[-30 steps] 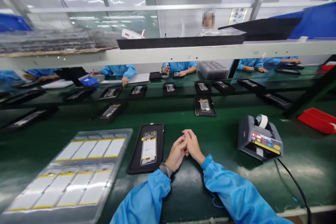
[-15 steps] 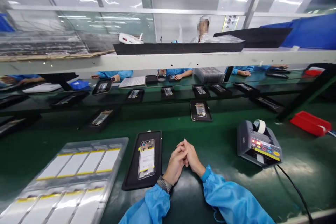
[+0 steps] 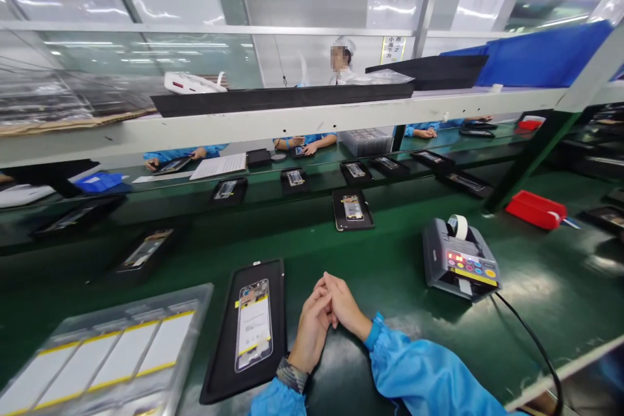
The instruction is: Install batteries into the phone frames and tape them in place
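My left hand (image 3: 312, 325) and my right hand (image 3: 344, 304) rest together above the green bench, palms facing and fingers folded against each other. Both are closed, and no object shows in them. Just left of them lies a black tray (image 3: 219, 364) carrying an opened phone (image 3: 254, 325) with its white battery and inner board exposed. Further left is a clear plastic tray (image 3: 202, 312) with several white, yellow-edged batteries (image 3: 129, 352) in its pockets. To the right stands a grey tape dispenser (image 3: 439, 260) with a lit panel and a white tape roll (image 3: 458, 226).
Black trays with opened phones, one of them (image 3: 366, 216) ahead, sit along the green line. A red bin (image 3: 536, 209) is at the right beside a green post (image 3: 524, 166). A white shelf beam (image 3: 273, 130) crosses above. Co-workers' blue-sleeved hands (image 3: 311, 145) work opposite.
My view has turned to the right, so the bench things sit further left in the picture. My hands stay folded together, and a co-worker's hands opposite have shifted around a phone tray.
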Tool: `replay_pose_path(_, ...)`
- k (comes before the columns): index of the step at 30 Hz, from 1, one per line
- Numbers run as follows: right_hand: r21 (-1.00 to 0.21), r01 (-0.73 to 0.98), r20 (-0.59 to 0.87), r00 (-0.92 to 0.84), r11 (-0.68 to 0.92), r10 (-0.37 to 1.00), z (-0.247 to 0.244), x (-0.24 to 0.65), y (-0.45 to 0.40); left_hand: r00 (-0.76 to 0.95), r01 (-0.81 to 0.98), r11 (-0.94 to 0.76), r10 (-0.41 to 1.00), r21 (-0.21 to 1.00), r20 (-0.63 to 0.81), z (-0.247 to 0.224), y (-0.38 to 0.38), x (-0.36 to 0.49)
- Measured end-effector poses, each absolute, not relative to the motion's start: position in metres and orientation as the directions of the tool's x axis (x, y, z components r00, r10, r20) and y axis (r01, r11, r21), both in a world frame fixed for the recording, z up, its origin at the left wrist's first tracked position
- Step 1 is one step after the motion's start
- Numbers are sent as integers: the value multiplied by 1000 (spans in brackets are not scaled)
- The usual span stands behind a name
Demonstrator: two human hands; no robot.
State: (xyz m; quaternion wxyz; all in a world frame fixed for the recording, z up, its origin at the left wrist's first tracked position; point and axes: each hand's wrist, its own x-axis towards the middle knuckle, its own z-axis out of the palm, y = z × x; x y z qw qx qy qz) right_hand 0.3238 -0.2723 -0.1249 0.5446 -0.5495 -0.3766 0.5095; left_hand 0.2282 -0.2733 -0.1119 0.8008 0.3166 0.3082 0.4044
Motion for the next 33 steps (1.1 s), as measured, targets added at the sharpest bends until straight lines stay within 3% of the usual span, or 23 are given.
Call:
replay_pose_path(22, -987, -64, -160, 218, -149, 963, -121, 335, -283, 501, -474, 492, 833, 730, -235, -114, -279, 231)
replay_pose_path(33, -959, -27, -283, 203, -283, 937, -132, 347, -282, 458, -476, 456, 858, 752, -231, -123, -279, 239)
